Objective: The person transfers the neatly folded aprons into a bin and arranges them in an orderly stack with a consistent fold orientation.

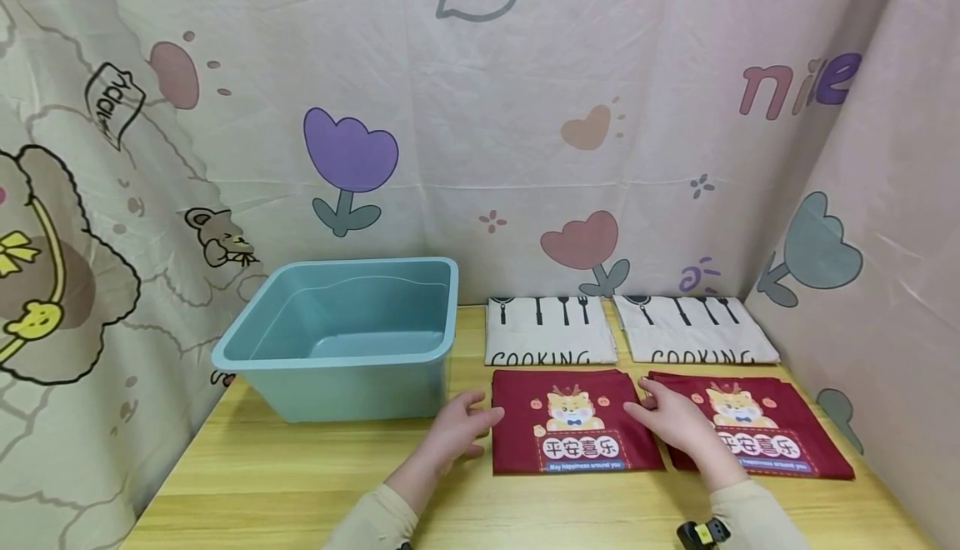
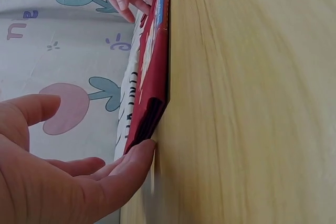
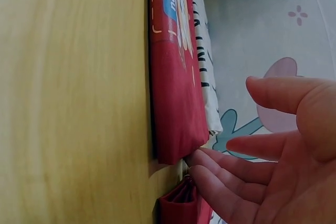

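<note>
Pale printed curtain [image 1: 450, 142] behind a wood-grain worktop [image 1: 262, 483]. On it, folded flat with the cartoon print facing up, the left red cloth [image 1: 576, 421], between two bare hands. Left hand [image 1: 456, 432] at its left edge, fingers apart, gripping nothing; right hand [image 1: 677, 418] at its right edge, fingers likewise apart and gripping nothing, partly covering the right red cloth [image 1: 780, 425] in the head view. Just behind, two folded white cloths [image 1: 551, 340]; to the left, an upright blue bin [image 1: 360, 383].

Rm. type: curtained-off nook, poss. home; can't tell f/ sure
Curtain [image 1: 480, 75]: cartoon print, back + both sides
Table [image 1: 300, 483]: lt. wood-grain top
</note>
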`<move>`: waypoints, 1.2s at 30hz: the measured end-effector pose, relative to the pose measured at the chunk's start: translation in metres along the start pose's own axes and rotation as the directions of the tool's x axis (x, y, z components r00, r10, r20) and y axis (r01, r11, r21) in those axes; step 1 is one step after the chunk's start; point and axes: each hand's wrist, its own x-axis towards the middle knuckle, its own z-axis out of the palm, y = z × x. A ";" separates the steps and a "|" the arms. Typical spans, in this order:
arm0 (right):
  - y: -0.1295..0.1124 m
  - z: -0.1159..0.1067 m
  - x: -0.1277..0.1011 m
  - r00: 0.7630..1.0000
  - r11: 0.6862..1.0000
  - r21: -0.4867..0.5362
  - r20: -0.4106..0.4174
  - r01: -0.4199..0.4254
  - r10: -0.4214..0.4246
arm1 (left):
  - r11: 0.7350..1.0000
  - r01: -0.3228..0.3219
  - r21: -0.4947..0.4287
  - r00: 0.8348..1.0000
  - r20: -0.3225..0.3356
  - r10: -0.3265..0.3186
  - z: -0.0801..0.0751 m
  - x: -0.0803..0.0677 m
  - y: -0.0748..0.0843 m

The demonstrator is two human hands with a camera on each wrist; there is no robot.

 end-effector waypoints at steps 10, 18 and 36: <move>0.003 0.000 0.000 0.999 0.999 0.005 0.011 -0.035 0.035 | 0.997 0.006 -0.083 0.999 0.033 -0.003 0.002 0.002 -0.003; 0.005 0.002 0.003 0.999 0.998 0.021 0.011 -0.051 0.050 | 0.991 0.029 -0.131 0.999 0.029 -0.026 0.004 0.008 -0.007; 0.008 0.000 0.004 0.997 0.927 0.366 0.039 -0.082 0.073 | 0.980 0.034 -0.194 0.999 -0.024 -0.039 0.008 0.015 -0.014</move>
